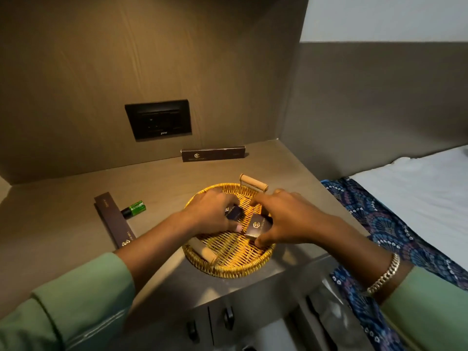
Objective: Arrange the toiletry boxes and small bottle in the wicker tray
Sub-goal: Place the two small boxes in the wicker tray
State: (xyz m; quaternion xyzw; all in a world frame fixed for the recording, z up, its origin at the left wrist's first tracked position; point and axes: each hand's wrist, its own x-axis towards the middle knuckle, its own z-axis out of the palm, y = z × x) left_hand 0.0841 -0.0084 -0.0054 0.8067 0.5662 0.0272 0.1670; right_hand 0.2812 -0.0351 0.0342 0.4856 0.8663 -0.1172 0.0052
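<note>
The round wicker tray (pixel 229 262) sits at the front edge of the counter (pixel 63 224) with a wooden handle at its far rim and another at its near left rim, and both hands are inside it. The left hand (pixel 212 211) is curled over a small dark blue box (pixel 234 213) in the middle of the tray, fingers and thumb closed around it so that only one corner shows. The right hand (pixel 286 219) pinches a small brown box (pixel 257 228) with a gold logo, thumb at its near edge and fingers bent over its far side; whether either box rests on the weave or is lifted cannot be told. Outside the tray, a long dark box (pixel 114 219) lies to the left, partly cut off by the left forearm, with a small green bottle (pixel 134 208) on its side just beside it, and a second long box (pixel 213 153) lies against the back wall
</note>
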